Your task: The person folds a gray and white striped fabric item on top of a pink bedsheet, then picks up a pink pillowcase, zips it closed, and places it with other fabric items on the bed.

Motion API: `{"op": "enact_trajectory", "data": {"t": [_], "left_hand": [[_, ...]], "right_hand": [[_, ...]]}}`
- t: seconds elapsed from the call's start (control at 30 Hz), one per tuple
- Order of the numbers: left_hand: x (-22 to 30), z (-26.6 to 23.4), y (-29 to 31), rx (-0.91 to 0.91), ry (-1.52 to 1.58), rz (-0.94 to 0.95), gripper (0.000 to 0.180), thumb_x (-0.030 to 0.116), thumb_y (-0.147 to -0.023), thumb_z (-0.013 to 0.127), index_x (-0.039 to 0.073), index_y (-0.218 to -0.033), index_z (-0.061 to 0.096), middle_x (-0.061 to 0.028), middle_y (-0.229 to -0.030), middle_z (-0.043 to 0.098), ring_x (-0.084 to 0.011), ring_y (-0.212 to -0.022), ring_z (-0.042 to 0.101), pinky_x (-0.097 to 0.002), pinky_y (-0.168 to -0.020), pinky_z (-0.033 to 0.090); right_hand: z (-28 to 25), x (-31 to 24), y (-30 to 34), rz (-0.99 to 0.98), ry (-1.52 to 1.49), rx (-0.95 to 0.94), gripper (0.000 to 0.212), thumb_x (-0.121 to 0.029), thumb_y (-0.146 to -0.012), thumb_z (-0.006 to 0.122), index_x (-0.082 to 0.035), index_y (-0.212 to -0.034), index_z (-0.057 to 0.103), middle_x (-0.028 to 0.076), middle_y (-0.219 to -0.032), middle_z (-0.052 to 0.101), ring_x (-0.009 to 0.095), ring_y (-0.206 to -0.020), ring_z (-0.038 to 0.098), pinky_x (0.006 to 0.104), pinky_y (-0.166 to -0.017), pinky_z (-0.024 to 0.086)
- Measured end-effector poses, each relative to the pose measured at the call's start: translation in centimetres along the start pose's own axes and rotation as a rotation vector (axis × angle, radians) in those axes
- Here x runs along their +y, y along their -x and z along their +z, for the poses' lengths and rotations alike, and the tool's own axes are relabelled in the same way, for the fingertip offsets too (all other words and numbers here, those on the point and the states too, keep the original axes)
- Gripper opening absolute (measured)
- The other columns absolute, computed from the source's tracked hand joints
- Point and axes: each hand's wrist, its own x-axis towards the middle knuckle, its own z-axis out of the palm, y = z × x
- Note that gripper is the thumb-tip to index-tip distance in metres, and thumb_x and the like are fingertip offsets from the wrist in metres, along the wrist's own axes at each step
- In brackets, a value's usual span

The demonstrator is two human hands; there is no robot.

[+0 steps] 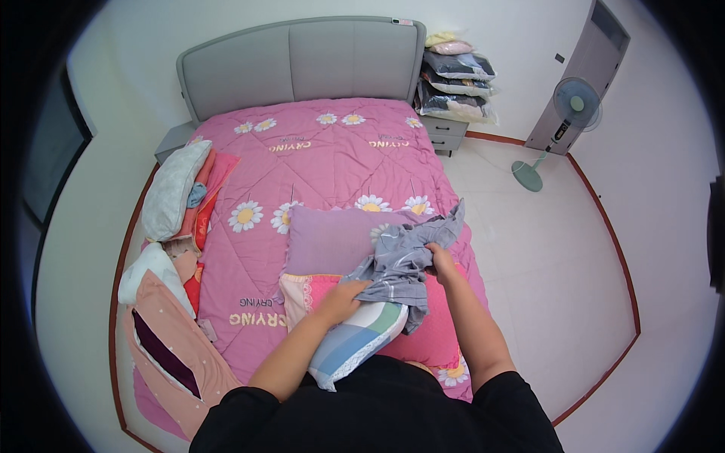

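A crumpled grey pillowcase (pixel 404 253) lies partly over a plaid pillow (pixel 351 343) in blue, green and white with a lace edge. That pillow stands tilted against my body at the near side of the bed. My left hand (pixel 343 300) is closed on the pillowcase's left edge, right above the plaid pillow; its fingertips are partly hidden by the cloth. On the other side, my right hand (pixel 441 260) grips a bunched fold of the grey pillowcase. Beneath them lie a lilac pillow (pixel 325 238) and a bright pink pillow (pixel 430 340).
A pink quilt (pixel 257 181) with daisies covers the bed before a grey headboard (pixel 302 64). Along the left edge sit a white pillow (pixel 175 189), folded fabrics and a peach cover (pixel 177 343). Bagged textiles (pixel 453 90) top a nightstand (pixel 445 136); a standing fan (pixel 574 106) is at right.
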Motion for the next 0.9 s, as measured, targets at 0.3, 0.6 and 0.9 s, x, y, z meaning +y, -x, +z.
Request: {"op": "enact_trajectory", "data": {"t": [0.3, 0.6, 0.9], "left_hand": [[0.3, -3.3, 2.9, 0.053, -0.088, -0.015, 0.041, 0.002, -0.068, 0.049, 0.005, -0.109, 0.05, -0.0158, -0.101, 0.055, -0.0309, -0.093, 0.052, -0.0342, -0.08, 0.041], [-0.3, -0.5, 5.0, 0.167, -0.097, 0.019, 0.031, 0.002, -0.065, 0.047, 0.006, -0.095, 0.054, -0.0127, -0.086, 0.053, -0.0307, -0.083, 0.051, -0.0379, -0.073, 0.041], [-0.9, 0.3, 4.2, 0.053, -0.04, 0.104, 0.016, 0.002, -0.062, 0.048, 0.002, -0.077, 0.055, -0.0126, -0.08, 0.052, -0.0304, -0.082, 0.05, -0.0369, -0.071, 0.041]], "right_hand": [[5.4, -2.5, 3.1, -0.003, 0.237, -0.167, 0.043, -0.041, -0.073, 0.054, 0.002, -0.083, 0.056, 0.011, -0.064, 0.056, 0.02, -0.049, 0.055, 0.0272, -0.043, 0.044], [2.8, -3.0, 4.3, -0.894, 0.633, 0.068, 0.03, -0.026, -0.074, 0.055, -0.002, -0.091, 0.054, 0.014, -0.084, 0.06, 0.025, -0.075, 0.058, 0.0312, -0.065, 0.045], [2.3, -6.6, 4.7, -1.52, 1.586, 0.096, 0.035, -0.01, -0.074, 0.045, -0.013, -0.108, 0.05, 0.005, -0.116, 0.046, 0.024, -0.116, 0.035, 0.0472, -0.097, 0.02]]}}
